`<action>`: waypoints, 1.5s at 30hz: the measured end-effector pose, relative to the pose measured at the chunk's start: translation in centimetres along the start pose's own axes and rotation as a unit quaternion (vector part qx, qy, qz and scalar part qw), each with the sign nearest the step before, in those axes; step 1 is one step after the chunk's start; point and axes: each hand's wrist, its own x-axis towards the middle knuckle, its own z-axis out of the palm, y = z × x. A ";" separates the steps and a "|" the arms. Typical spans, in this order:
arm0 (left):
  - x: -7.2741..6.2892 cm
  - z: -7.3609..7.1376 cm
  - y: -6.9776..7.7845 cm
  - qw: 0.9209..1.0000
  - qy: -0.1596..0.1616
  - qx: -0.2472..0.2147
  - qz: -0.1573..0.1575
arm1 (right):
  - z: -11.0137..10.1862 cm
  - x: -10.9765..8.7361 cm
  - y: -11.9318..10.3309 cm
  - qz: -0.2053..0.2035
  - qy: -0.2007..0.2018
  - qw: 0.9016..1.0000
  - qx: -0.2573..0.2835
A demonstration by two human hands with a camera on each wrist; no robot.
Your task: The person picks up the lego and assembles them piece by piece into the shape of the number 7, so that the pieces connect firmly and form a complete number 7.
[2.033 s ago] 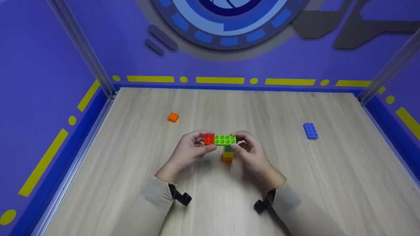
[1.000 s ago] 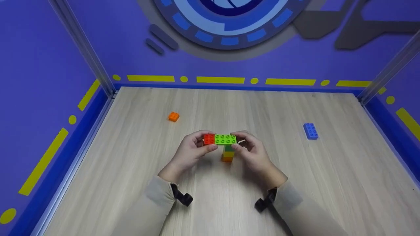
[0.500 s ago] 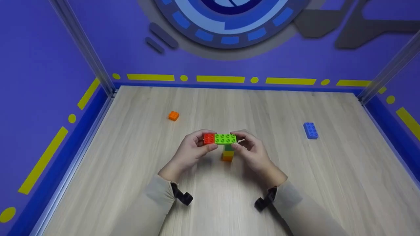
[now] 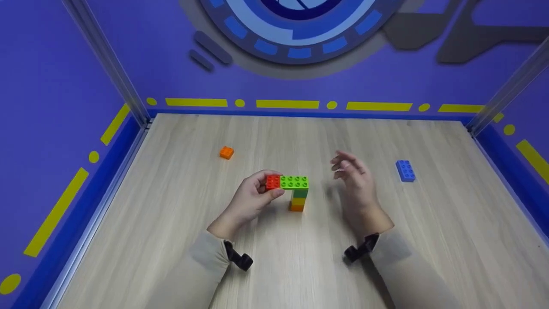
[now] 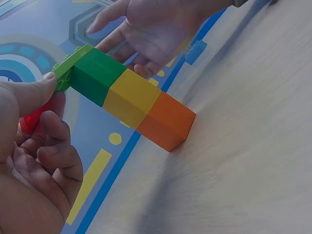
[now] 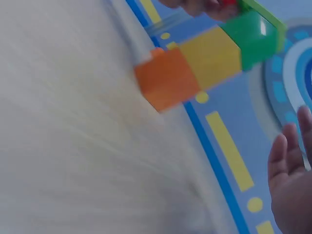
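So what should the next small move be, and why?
Probably reach the right hand toward the blue eight-stud brick: that hand is open and holds nothing, the brick lies loose nearby, and the left hand grips the red brick beside the lime-green eight-stud brick.

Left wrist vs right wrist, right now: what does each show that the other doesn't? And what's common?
Left wrist only: the blue rectangular studded plastic brick, small in the background.

Right wrist only: a sliver of the loose orange square plastic brick, mostly hidden behind the base of the orange, yellow and dark green brick stack.

Both: that stack, the light green studded plastic brick on top, part of the red plastic brick, the left hand and the right hand.
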 end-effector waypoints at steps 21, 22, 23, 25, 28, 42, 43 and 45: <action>-0.1 0.1 0.1 1.000 0.001 -0.002 -0.001 | -14.2 3.3 -7.4 0.089 0.363 0.920 -0.121; -0.1 0.1 0.1 1.000 0.002 -0.001 -0.001 | -14.6 3.3 -7.3 0.109 0.357 0.916 -0.149; -0.1 0.1 0.1 1.000 0.003 -0.001 -0.002 | -14.9 3.2 -7.2 0.130 0.344 0.910 -0.189; 0.0 0.2 0.0 1.000 0.002 0.001 -0.002 | -15.6 3.0 -6.9 0.170 0.306 0.896 -0.272; 0.0 0.2 0.0 1.000 0.001 0.001 -0.001 | -16.1 2.7 -6.3 0.201 0.230 0.867 -0.394; -0.1 0.3 0.2 1.000 0.001 -0.023 0.001 | -16.5 2.2 -5.1 0.207 0.161 0.789 -0.555; -0.1 0.3 0.2 1.000 0.002 -0.023 0.000 | -16.6 2.2 -5.2 0.207 0.159 0.787 -0.559; -0.1 0.3 0.2 1.000 0.004 -0.020 -0.003 | -16.6 2.2 -5.3 0.206 0.156 0.784 -0.565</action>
